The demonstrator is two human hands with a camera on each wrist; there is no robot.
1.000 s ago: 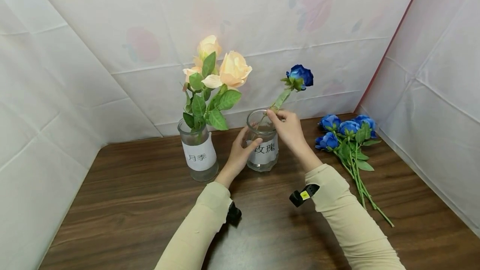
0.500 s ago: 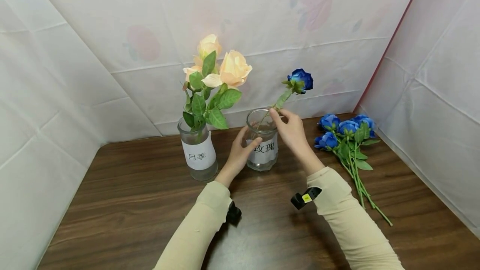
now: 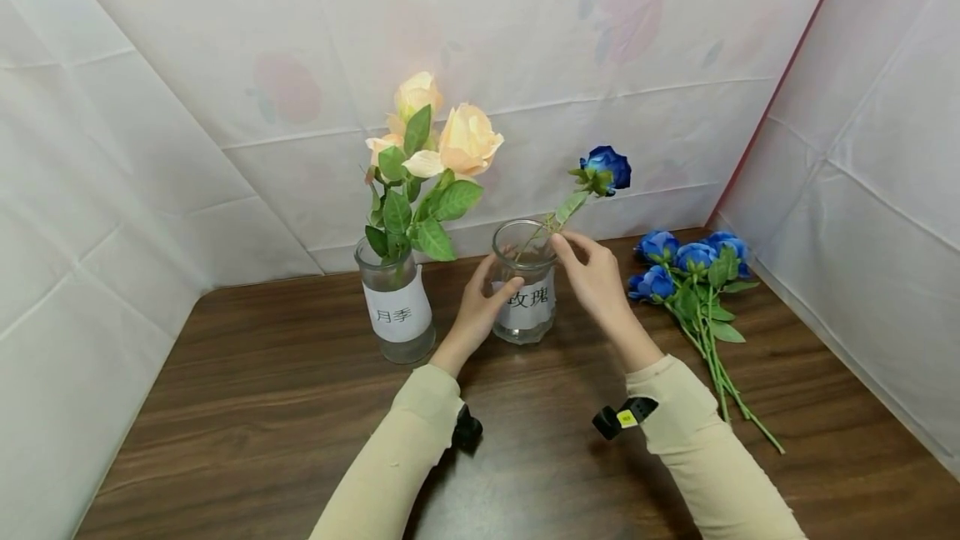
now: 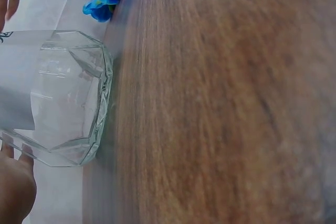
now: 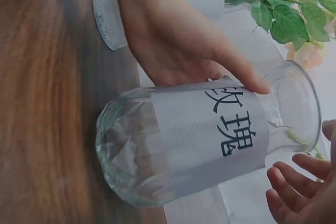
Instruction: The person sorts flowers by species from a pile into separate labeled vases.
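Observation:
A glass vase [image 3: 525,307] with a white label stands mid-table. My left hand [image 3: 497,288] grips it, thumb across the label; in the right wrist view the left hand [image 5: 173,40] wraps the vase [image 5: 210,140] from behind. One blue rose [image 3: 606,167] stands in the vase and leans right over the rim. My right hand [image 3: 572,247] hovers just right of the rim beside the stem, and its fingers [image 5: 299,192] are loosely spread with nothing in them. The left wrist view shows the vase base [image 4: 63,98].
A second labelled vase [image 3: 396,311] with peach roses [image 3: 450,136] stands left of my left hand. A bunch of blue roses [image 3: 690,265] lies on the brown wooden table [image 3: 300,407] at the right. White sheets wall the table on three sides.
The blue rose has sunk lower into the vase and tipped right. My right hand has let go of the stem and drawn back slightly. The left hand stays on the vase.

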